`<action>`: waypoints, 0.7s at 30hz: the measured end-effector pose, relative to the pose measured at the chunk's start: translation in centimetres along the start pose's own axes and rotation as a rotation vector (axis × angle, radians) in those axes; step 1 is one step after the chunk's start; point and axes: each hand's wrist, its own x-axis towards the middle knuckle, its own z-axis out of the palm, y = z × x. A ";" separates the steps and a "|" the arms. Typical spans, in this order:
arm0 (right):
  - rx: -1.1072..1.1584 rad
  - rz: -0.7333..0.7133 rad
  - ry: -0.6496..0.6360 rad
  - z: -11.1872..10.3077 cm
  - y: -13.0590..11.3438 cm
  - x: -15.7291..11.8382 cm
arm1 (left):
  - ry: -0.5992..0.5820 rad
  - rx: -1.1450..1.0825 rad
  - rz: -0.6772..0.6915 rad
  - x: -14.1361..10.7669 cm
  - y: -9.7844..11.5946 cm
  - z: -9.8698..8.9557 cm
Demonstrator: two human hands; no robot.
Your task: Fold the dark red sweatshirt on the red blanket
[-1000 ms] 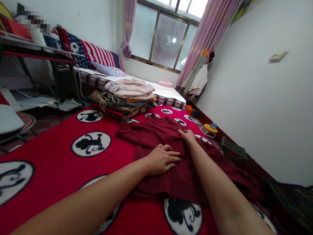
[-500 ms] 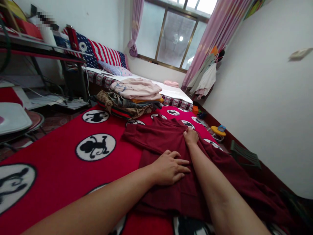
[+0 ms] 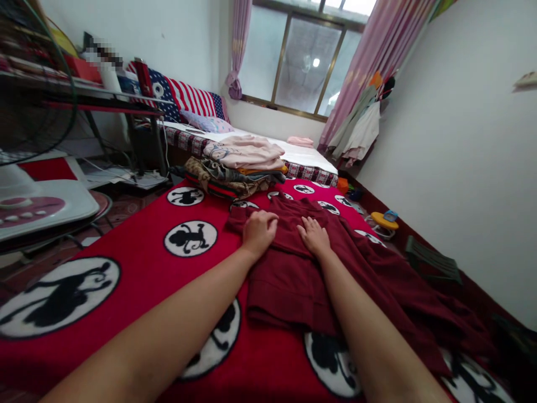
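A dark red sweatshirt (image 3: 289,280) lies on the bed, its left part folded over and its right part trailing toward the lower right. Near the garment's left upper edge, my left hand (image 3: 259,230) is closed, with fingers curled on the fabric of a sleeve; the fingertips are partly hidden. My right hand (image 3: 314,236) rests flat on the sweatshirt's middle, fingers spread, holding nothing. Beyond both hands sits a pile of folded clothes (image 3: 243,154), with a pale pink top uppermost.
A red blanket (image 3: 142,235) with monkey figures in white ovals covers the bed. A second bed (image 3: 310,155) with a white sheet stands under the window. On the left are a desk (image 3: 121,106) and a white fan base (image 3: 50,207). A yellow stool (image 3: 384,221) is by the right wall.
My left hand has moved forward from the sweatshirt's middle to its left sleeve and curled. My right hand has let go of its pinch and now lies spread. The view has shifted slightly left.
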 end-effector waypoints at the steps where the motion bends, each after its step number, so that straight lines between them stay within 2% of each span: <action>1: 0.032 0.006 0.015 0.1 0.1 0.0 | 0.061 0.143 -0.061 0.5 -1.0 -0.9; 4: 0.233 0.001 0.135 0.1 0.4 0.1 | 0.135 0.449 -0.306 1.6 -3.6 -3.2; 6: 0.413 -0.006 0.245 0.0 0.8 0.1 | 0.089 0.517 -0.435 2.1 -4.7 -4.1; 8: 0.534 0.007 0.336 -0.2 1.3 0.1 | 0.014 0.535 -0.496 2.3 -5.3 -4.5; 11: 0.604 0.082 0.440 -0.3 2.2 0.4 | -0.080 0.531 -0.502 2.4 -5.6 -4.6; 13: 0.811 0.177 0.530 -0.3 2.8 0.6 | -0.098 0.495 -0.480 2.4 -5.8 -4.6; 17: 1.270 0.321 0.638 -0.4 3.2 1.0 | -0.036 0.424 -0.435 2.4 -6.3 -4.5; 21: 1.396 0.337 0.605 -0.8 2.8 0.7 | 0.036 0.392 -0.413 2.3 -6.1 -4.3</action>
